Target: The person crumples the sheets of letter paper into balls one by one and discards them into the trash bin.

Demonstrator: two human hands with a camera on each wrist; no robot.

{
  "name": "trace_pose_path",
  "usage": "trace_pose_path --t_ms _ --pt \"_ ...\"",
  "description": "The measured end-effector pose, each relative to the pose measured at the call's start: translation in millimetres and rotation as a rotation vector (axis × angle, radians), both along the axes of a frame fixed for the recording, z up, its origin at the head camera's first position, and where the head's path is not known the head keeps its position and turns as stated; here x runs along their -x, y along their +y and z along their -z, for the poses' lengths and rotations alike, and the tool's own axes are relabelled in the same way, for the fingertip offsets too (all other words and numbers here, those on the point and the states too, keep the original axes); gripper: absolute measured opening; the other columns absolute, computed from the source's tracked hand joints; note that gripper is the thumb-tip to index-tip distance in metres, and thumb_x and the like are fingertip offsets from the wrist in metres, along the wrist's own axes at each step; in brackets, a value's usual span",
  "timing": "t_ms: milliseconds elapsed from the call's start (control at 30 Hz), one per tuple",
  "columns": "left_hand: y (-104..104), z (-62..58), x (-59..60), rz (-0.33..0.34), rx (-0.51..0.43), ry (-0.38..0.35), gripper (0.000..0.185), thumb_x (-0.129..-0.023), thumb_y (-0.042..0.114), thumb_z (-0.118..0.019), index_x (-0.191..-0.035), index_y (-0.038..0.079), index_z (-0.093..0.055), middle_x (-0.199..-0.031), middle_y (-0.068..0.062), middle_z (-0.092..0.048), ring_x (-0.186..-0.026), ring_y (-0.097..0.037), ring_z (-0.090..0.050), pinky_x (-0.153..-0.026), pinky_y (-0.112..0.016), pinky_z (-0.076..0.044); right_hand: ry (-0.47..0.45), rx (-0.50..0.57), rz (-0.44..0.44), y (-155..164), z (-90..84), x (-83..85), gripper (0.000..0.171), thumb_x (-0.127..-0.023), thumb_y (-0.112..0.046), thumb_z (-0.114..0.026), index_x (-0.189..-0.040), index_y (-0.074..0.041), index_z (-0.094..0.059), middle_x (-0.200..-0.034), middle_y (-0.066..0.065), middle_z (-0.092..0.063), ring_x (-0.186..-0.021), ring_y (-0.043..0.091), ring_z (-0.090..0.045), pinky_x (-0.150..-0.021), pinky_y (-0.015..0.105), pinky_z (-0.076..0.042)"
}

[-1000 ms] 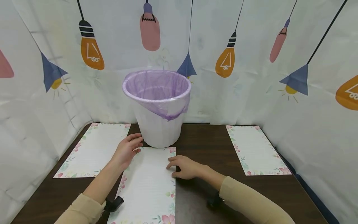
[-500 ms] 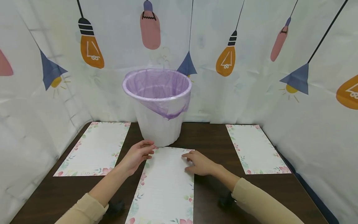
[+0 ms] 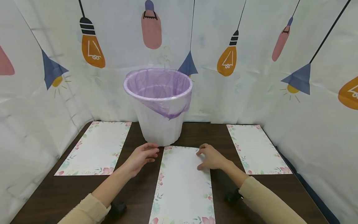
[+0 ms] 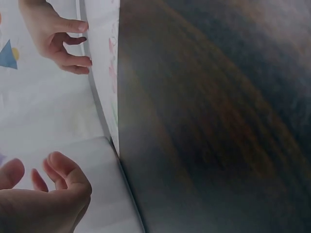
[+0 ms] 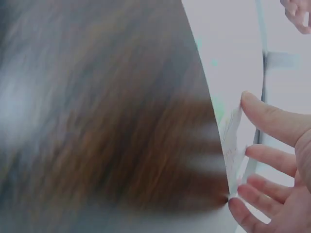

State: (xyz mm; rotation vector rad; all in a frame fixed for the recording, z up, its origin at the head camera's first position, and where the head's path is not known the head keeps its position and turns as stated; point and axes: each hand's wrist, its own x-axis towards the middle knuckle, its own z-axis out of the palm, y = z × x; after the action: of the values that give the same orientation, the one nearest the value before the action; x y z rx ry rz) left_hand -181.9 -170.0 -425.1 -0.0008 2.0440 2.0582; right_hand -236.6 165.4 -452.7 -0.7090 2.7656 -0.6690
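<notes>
Since one second ago the middle sheet (image 3: pixel 184 186) has shifted to the right across the dark table (image 3: pixel 134 199), and both hands have shifted right as well; the bin (image 3: pixel 159 124) and the two outer sheets have kept their places.

Middle sheet: lies flat, white with a floral border, between the forearms; its far edge is just in front of the bin's base — contact between the two cannot be told. Near edge runs out of the head view.

Right hand (image 3: pixel 212 158): at the sheet's far right corner, thumb and fingers spread, fingertips on or against the paper. No pinch seen; the right wrist view shows the digits apart along the sheet's edge.

Left hand (image 3: pixel 141 158): just left of the sheet's far left corner, apart from it, near the bin's base. Fingers slightly bent and separated, nothing held.

Surroundings: bin is white and upright, a purple liner (image 3: pixel 159 84) folded over its rim. Left sheet (image 3: pixel 95 149) and right sheet (image 3: pixel 257 149), same floral border, lie flat near the table's far corners. Behind, a pale cloth (image 3: pixel 201 102) printed with hanging lamps; both sleeves (image 3: pixel 268 200) are beige
</notes>
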Motion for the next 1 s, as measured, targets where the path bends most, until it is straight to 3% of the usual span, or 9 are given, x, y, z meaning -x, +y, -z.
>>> trace_pose_path --t_ms 267,500,700,1000 --pt "4.8 3.7 -2.5 0.030 0.018 -0.004 0.040 -0.103 0.014 -0.063 -0.133 -0.008 -0.052 -0.127 -0.020 -0.060 -0.109 -0.035 -0.058 -0.089 -0.035 -0.051 -0.043 -0.027 0.040 27.8 -1.4 10.9 0.053 -0.074 -0.022 -0.094 -0.120 -0.007 -0.070 -0.151 0.021 -0.049 -0.136 0.041 -0.048 -0.111 0.054 -0.039" --pt "7.9 7.7 -2.6 0.048 0.015 -0.019 0.040 -0.104 0.014 -0.061 -0.135 -0.009 -0.051 -0.130 -0.022 -0.057 -0.111 -0.036 -0.059 -0.091 -0.037 -0.053 -0.037 -0.037 0.067 48.6 -4.2 16.6 0.074 -0.072 -0.023 -0.096 -0.133 -0.003 -0.061 -0.130 0.016 -0.057 -0.113 0.034 -0.057 -0.097 0.052 -0.050" --pt "12.2 10.8 -4.6 0.079 -0.005 -0.038 0.041 -0.104 0.016 -0.061 -0.134 -0.010 -0.049 -0.128 -0.023 -0.057 -0.110 -0.034 -0.062 -0.094 -0.040 -0.055 -0.040 -0.057 0.065 64.8 -6.0 23.6 0.081 -0.073 -0.027 -0.095 -0.136 0.004 -0.056 -0.126 0.021 -0.055 -0.117 0.039 -0.051 -0.099 0.056 -0.046" --pt "13.7 16.4 -5.9 0.128 -0.024 -0.047 0.045 -0.103 0.017 -0.063 -0.135 -0.011 -0.048 -0.129 -0.023 -0.056 -0.115 -0.037 -0.060 -0.096 -0.043 -0.055 -0.148 -0.017 0.162 80.5 -2.9 33.8 0.071 -0.076 -0.020 -0.092 -0.126 0.010 -0.053 -0.111 0.016 -0.058 -0.100 0.030 -0.056 -0.092 0.049 -0.049"
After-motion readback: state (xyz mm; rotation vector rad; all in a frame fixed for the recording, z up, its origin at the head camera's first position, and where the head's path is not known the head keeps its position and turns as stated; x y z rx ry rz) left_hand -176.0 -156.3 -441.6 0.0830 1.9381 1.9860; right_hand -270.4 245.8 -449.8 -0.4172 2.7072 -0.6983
